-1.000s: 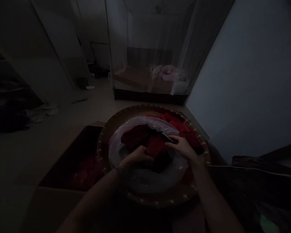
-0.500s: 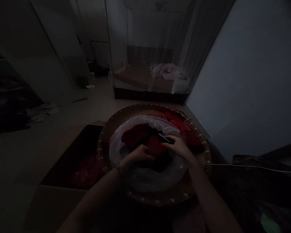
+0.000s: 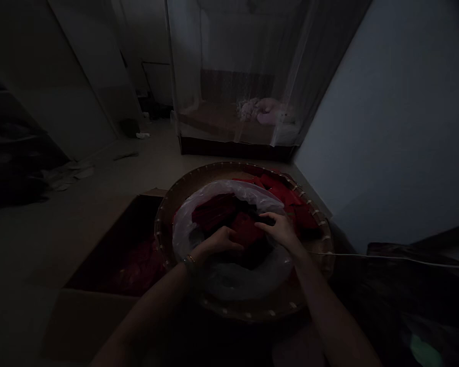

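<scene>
A clear plastic bag [image 3: 229, 285] with a rolled-open mouth sits in a large round woven bamboo tray [image 3: 183, 186]. Inside the bag are dark red cloth-like pieces [image 3: 212, 211]. My left hand [image 3: 218, 240], a bracelet at its wrist, reaches over the bag from the left. Its curled fingers and thumb are around the edge of a red piece [image 3: 248, 229]. My right hand [image 3: 281, 228] is bent over the bag's right side, near the same piece. Between its thumb and fingers is something thin and dark, too dim to name.
More red pieces [image 3: 281, 191] lie along the tray's back right. An open cardboard box [image 3: 95, 306] with red material stands at the left. A thin white cord [image 3: 367, 256] runs off to the right. Ahead are a netted bed [image 3: 222, 120] and a wall [image 3: 390, 127] on the right.
The bright thin edge seen by my right fingers no longer shows. More of the red piece between my hands is visible. My left hand has barely moved.
</scene>
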Available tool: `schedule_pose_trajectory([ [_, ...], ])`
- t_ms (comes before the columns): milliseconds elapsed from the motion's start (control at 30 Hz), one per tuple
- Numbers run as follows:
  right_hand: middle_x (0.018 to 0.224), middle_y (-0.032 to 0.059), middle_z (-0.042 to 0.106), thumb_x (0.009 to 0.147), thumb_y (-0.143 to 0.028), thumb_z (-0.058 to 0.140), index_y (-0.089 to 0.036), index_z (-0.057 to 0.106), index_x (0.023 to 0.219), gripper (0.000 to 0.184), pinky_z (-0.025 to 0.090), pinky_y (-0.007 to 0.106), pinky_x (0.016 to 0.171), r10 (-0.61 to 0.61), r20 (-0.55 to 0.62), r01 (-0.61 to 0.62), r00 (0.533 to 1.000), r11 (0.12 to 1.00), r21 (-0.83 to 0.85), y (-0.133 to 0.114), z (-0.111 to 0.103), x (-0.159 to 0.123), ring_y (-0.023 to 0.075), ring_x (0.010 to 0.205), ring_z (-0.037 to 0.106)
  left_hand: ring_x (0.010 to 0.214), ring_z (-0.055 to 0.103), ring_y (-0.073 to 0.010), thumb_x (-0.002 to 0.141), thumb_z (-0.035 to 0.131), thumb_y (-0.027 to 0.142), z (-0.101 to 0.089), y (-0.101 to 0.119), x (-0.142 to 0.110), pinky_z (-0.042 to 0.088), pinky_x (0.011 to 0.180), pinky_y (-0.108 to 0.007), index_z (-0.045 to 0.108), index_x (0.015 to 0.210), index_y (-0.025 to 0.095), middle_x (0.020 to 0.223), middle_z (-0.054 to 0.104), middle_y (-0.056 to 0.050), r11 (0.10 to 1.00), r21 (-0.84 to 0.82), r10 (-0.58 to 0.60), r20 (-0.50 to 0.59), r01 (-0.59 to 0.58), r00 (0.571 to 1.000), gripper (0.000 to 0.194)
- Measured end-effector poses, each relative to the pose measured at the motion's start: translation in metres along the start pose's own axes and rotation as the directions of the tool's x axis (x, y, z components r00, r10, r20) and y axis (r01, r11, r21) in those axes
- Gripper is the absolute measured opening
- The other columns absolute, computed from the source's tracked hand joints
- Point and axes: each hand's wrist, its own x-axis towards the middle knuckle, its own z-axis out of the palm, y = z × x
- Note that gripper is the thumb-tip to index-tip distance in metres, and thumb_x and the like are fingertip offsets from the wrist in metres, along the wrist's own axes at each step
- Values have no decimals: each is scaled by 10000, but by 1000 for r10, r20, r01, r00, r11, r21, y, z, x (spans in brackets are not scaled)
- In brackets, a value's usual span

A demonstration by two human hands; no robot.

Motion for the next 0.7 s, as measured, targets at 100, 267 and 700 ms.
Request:
schedule_pose_trajectory([
  [100,916,60,710,648,-432,691,-185,689,969,405,485,325,733,-1,19,0,1000,998,55,3,0,3,234,849,644,531,611,-123,588,745,197,0,1,-1,475,527,-209,689,781,84,613,666,-21,1000,-16,1,-14,-1,1000,231],
  [267,997,89,689,642,-439,687,-147,641,1048,502,484,332,773,51,6,-51,999,985,166,13,-12,8,233,897,634,514,612,-125,583,774,240,-6,-6,7,478,519,-217,684,808,73,604,667,-36,997,-74,-9,-89,2,996,294],
  [700,1051,57,686,809,-432,549,-211,636,1079,359,463,303,781,-86,192,106,978,989,-101,0,-5,2,221,936,630,544,626,-116,573,795,281,-13,-16,17,487,549,-205,681,888,66,660,683,-57,975,-208,47,-153,-79,987,398],
])
